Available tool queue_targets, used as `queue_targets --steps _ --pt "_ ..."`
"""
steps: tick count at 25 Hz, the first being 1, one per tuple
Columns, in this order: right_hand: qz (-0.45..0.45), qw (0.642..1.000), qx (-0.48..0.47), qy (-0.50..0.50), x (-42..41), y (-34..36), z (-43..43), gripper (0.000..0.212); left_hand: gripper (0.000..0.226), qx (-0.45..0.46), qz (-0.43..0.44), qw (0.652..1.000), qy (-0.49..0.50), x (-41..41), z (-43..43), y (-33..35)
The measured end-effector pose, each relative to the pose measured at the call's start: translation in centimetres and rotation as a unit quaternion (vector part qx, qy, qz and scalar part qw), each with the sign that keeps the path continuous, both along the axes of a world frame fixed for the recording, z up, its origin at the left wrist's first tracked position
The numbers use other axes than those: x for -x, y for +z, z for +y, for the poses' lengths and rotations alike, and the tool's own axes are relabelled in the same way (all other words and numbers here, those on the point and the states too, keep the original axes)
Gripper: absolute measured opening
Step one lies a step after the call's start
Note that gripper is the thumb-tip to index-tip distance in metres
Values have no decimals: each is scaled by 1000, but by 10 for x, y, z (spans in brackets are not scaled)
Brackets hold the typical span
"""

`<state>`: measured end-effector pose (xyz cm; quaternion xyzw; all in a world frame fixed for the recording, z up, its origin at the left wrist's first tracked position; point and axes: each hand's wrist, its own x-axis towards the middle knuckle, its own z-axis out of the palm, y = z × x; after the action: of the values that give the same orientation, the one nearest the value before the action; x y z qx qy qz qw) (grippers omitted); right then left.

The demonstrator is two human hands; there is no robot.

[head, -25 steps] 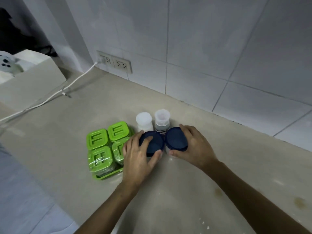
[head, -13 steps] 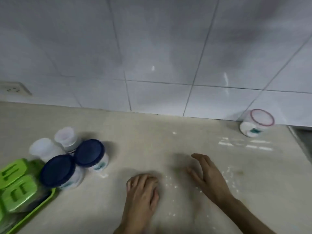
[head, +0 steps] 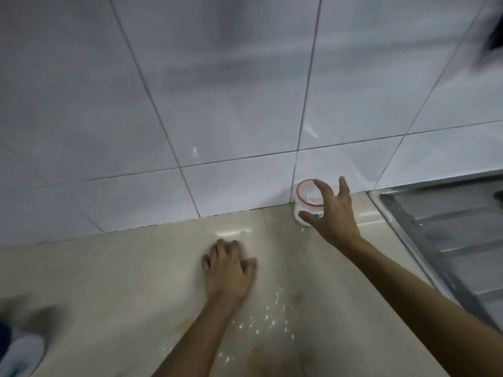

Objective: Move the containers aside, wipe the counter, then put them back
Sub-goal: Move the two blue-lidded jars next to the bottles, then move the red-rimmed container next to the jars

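Note:
A small white container with a red-rimmed clear lid [head: 306, 195] stands on the beige counter [head: 114, 270] against the tiled wall. My right hand [head: 330, 213] is spread open right in front of it, fingers apart, holding nothing. My left hand [head: 227, 270] rests palm down on the counter, fingers loosely curled, with nothing in it. A blue-lidded white container [head: 19, 352] shows blurred at the bottom left corner. Other containers are out of view.
White crumbs or powder [head: 268, 317] are scattered on the counter beside my left forearm. A steel sink drainboard [head: 446, 240] begins just right of the red-rimmed container. The white tiled wall [head: 217, 104] borders the counter's far edge.
The view has swung right. Both hands left the blue-lidded containers and moved right; my right hand now reaches up to the red-rimmed container. The green tray has left the view.

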<state>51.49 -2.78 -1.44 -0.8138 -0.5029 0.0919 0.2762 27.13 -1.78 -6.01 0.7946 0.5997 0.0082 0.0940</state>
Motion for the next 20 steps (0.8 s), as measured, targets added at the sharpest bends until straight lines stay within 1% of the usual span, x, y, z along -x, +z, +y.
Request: queue_targets --steps 2,3,5,8,10,13,15,16,18,20 --pt "53 998 8 45 19 -17 14 78 54 -10 26 999 23 24 -9 -10" --pt "66 997 -7 50 18 -18 17 75 54 -18 27 999 21 25 -9 -9" --pt "77 992 -30 95 50 -16 31 70 54 -30 15 998 57 60 -16 -6" --pt "74 993 -63 64 34 -13 29 67 54 -41 8 999 19 45 -5 -1" --pt "60 994 -59 68 33 -11 17 67 51 -23 -11 1000 -12 35 6 5" --pt "55 990 -74 109 54 -1 -7 67 38 0 -87 995 -43 40 7 17" --pt "76 978 -56 184 119 12 -24 66 32 -16 -130 991 -25 104 -20 24" --pt "87 971 -51 216 153 16 -33 66 31 -35 -137 990 -21 139 -40 24" --pt "112 956 -52 268 220 17 -50 64 29 -57 -124 991 0 209 -82 21" --pt "161 937 -51 307 284 15 -65 62 27 -51 -108 992 45 271 -115 21"
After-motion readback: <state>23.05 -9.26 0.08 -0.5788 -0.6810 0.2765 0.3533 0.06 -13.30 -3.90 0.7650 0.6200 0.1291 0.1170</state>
